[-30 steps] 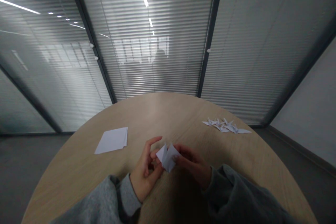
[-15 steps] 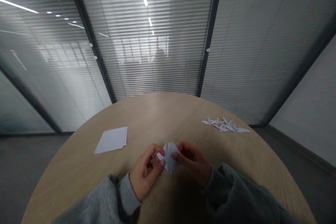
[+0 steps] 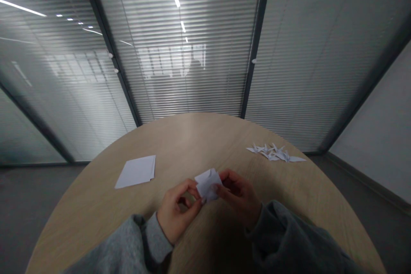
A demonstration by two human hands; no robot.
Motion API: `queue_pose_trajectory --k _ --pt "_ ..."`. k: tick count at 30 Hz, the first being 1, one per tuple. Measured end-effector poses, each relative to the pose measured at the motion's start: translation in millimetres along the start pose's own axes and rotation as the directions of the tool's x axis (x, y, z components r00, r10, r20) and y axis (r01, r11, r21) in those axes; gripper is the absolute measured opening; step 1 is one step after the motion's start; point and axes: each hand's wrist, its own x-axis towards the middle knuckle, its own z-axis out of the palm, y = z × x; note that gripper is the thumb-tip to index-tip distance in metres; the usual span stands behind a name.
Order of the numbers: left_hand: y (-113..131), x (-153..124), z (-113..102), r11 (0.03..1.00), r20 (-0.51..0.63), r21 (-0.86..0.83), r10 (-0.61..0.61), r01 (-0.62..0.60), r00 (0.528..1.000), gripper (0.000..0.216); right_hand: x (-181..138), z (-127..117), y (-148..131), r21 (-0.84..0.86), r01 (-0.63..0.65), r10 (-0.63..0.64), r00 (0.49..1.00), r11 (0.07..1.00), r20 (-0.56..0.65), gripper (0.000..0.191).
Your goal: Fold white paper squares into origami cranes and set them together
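Observation:
Between my two hands, just above the near middle of the table, is a small folded piece of white paper (image 3: 207, 182). My left hand (image 3: 180, 209) pinches its lower left edge between thumb and index finger. On the other side, my right hand (image 3: 239, 197) grips the right edge, with the thumb on the near face and the fingers behind. Flaps and a crease line show on the paper; its far side is hidden.
A stack of white paper sheets (image 3: 136, 171) lies on the round wooden table (image 3: 192, 137) to the left. At the right rests a cluster of several folded paper cranes (image 3: 272, 153). Glass panels with blinds (image 3: 189, 85) stand behind the table's far edge.
The folded paper has turned between my fingers: its pointed, layered shape now appears as a flatter, squarer face. Both hands shifted only slightly; the sheets and cranes stayed put.

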Motion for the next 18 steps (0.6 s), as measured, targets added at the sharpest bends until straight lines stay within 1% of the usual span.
queue_pose_trajectory --k 3,5,9,11,16,18 --pt "-2.2 0.8 -1.3 1.0 -0.041 -0.001 0.006 -0.006 0.999 0.009 0.5 0.1 1.4 0.03 -0.012 0.012 1.0 0.999 0.007 0.042" --pt "-3.3 1.5 -2.3 1.0 -0.064 -0.016 -0.011 0.01 0.998 0.011 0.7 0.3 2.3 0.047 -0.015 0.015 1.0 0.999 0.012 0.042" --pt "-3.6 2.8 -5.0 0.999 -0.107 -0.035 -0.027 0.023 0.994 0.014 1.1 0.4 4.5 0.046 -0.004 0.003 1.0 0.999 0.013 0.043" --pt "-3.4 3.3 -6.0 0.999 -0.117 -0.025 -0.024 0.021 0.993 0.013 1.2 0.6 5.7 0.041 0.016 -0.016 1.0 0.999 0.015 0.043" --pt "-3.0 4.3 -6.4 1.0 -0.134 0.001 -0.027 0.028 0.991 0.014 -0.9 3.0 4.0 0.091 0.053 -0.053 0.999 0.995 0.003 0.047" --pt "-2.4 4.4 -6.1 1.0 -0.127 0.012 -0.018 0.02 0.992 0.013 -2.9 3.8 1.0 0.072 0.061 -0.061 0.998 0.996 -0.007 0.051"
